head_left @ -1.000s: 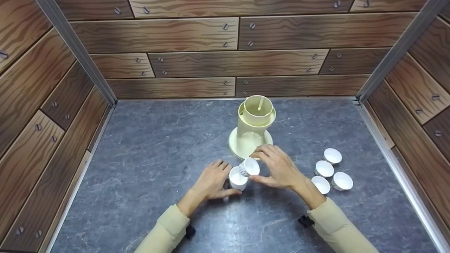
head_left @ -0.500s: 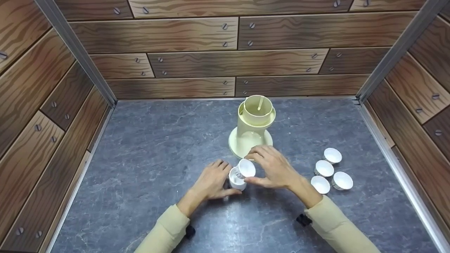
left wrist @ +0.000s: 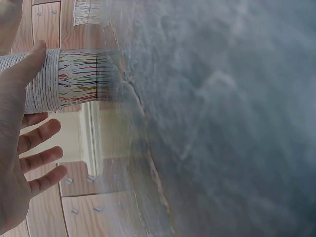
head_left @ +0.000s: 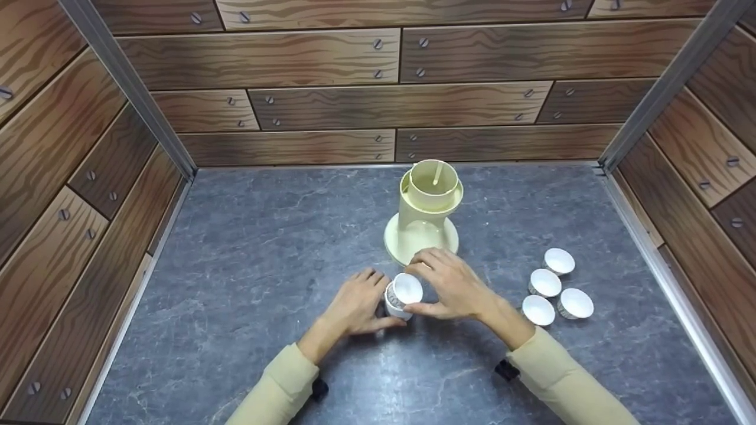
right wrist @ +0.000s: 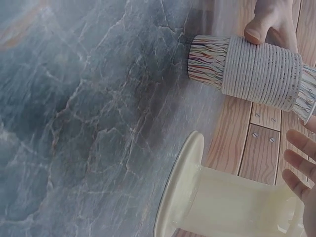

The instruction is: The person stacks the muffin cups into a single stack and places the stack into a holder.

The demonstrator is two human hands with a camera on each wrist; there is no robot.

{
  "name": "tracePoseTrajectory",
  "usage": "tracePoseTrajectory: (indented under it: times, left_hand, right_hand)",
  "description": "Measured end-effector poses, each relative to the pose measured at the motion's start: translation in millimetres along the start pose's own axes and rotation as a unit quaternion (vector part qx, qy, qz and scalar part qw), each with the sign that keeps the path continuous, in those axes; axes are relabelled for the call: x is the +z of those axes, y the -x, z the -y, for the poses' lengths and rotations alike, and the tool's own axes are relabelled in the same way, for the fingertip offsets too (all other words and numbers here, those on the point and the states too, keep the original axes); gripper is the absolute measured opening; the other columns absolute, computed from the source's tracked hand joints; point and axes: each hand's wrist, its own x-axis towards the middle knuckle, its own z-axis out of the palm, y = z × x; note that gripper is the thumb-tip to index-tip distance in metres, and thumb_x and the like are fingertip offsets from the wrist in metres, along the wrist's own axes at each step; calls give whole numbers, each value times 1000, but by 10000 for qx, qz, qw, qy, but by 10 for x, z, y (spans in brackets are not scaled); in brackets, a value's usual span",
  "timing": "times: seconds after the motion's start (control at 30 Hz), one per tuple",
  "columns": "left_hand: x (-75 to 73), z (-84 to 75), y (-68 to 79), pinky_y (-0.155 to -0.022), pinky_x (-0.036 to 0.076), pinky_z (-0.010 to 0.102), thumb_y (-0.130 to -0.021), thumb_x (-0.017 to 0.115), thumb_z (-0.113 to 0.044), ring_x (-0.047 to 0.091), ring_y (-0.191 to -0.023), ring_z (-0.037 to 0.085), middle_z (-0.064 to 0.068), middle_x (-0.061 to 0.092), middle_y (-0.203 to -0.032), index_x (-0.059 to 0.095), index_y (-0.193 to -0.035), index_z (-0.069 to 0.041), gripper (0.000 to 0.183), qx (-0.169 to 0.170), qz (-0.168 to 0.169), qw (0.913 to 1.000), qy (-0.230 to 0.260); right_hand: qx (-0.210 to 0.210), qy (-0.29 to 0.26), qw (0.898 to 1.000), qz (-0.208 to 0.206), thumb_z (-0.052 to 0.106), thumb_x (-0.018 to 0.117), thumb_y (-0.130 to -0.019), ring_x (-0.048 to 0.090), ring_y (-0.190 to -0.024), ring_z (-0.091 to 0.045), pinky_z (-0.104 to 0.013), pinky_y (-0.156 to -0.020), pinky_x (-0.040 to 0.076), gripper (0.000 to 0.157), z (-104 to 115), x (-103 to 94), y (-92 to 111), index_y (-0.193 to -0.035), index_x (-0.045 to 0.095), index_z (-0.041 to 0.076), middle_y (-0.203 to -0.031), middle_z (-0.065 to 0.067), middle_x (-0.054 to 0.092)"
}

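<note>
A tall stack of nested white paper cups [right wrist: 261, 71] stands on the table, its bottom cup printed with thin coloured wavy lines. My left hand [head_left: 357, 304] holds the stack from the left side, thumb and fingers around it. My right hand [head_left: 452, 289] pinches another paper cup [head_left: 407, 288] by its rim, its mouth tilted slightly to the right. In the right wrist view that cup's lower part sits inside the stack's top. The stack's rims [left wrist: 42, 81] show close beside my left thumb in the left wrist view.
Several loose paper cups [head_left: 544, 283] stand mouth up on the right of the table. Just beyond my hands is a cream cylindrical holder [head_left: 422, 221] on a round base, with a smaller cylinder in its top. Wood-patterned walls [head_left: 325, 106] enclose the table.
My right hand has moved left and slightly down with its paper cup, from beside the stack's mouth to over and into it. The left hand has stayed on the stack.
</note>
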Motion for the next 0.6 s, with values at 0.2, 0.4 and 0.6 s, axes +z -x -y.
tracePoseTrajectory:
  times: [0.2, 0.4, 0.6]
  left_hand:
    - [-5, -1, -2, -90, 59, 37, -80, 69, -81, 65, -106, 21, 2, 71, -110, 64, -118, -15, 76, 10, -33, 10000, -60]
    - [-11, -11, 8, -88, 59, 39, -79, 73, -79, 65, -104, 21, 2, 71, -109, 64, -116, -15, 74, 14, -176, 9998, 15]
    - [-12, -11, 10, -88, 59, 39, -79, 72, -80, 65, -103, 21, 2, 71, -109, 64, -116, -15, 75, -21, -139, 9999, 26]
  right_hand:
    - [92, 60, 9999, 128, 72, 68, -89, 64, -113, -21, -39, -101, 54, 63, 2, 25, 10, -119, 69, 17, -116, -2, 68]
    - [81, 140, 9997, 192, 72, 68, -88, 64, -112, -21, -40, -100, 55, 63, 12, 57, 11, -120, 68, 18, -116, -2, 67]
    - [108, 119, 9996, 250, 72, 70, -87, 64, -112, -21, -39, -99, 53, 63, 16, 94, 14, -120, 69, 18, -116, -2, 67]
